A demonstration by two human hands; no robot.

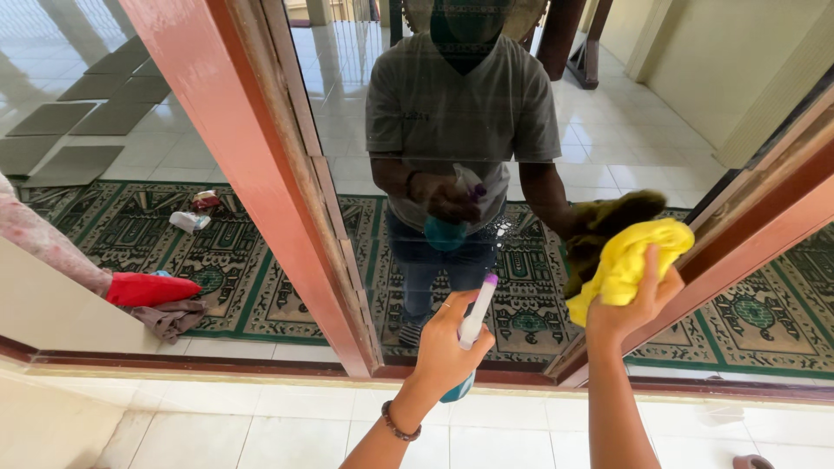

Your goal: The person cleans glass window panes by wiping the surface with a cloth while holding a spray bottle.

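Observation:
My left hand (447, 343) grips a spray bottle (473, 323) with a white and purple nozzle and a teal body, its nozzle pointing up toward the glass pane (608, 113). A beaded bracelet circles that wrist. My right hand (632, 300) clutches a yellow cloth (630, 256) pressed against the glass near the pane's right frame. The glass mirrors a person in a grey shirt with the bottle and cloth.
A red-brown wooden frame post (261, 174) stands left of the pane, another frame rail (756, 217) slopes at the right. Behind the glass lies a green patterned carpet (217, 252) with a red cloth (148, 288) and small items. White floor tiles (261, 426) lie below.

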